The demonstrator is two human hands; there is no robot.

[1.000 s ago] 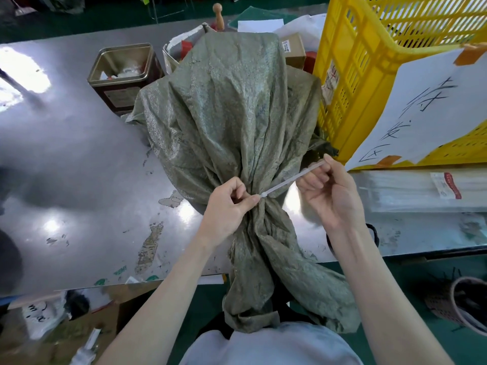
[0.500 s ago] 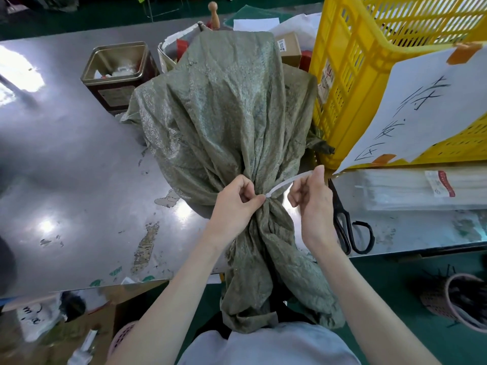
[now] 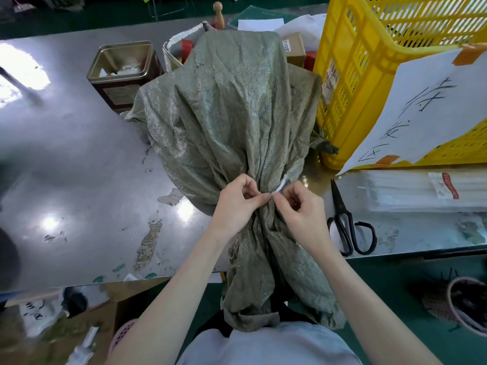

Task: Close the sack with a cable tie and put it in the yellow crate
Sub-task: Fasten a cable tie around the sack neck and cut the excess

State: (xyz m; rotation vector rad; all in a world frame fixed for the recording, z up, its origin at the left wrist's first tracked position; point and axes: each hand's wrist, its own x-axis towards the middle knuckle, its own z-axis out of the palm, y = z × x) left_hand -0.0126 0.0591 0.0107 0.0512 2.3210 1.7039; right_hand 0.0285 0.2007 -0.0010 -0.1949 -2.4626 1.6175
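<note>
A green woven sack is lying on a metal worktable, its bulk resting against the yellow crate at the right, its gathered neck hanging over the near table edge toward the person. Both hands are meeting at the cinched neck. The left hand is pinching with thumb and forefinger at the gather, and the right hand is curling its fingers just beside it, fingertips nearly touching the left's. A white cable tie is looping around the right side of the neck, its end running down into the spot where the two hands are pinching; whether the tip is already passing through the tie's head is hard to tell, since the fingers are covering that point. Black scissors are lying on the table right of the right hand, near a clear pack of white strips. A handwritten paper sign is hanging taped on the crate's near wall. An open tin is standing behind the sack on the left.
</note>
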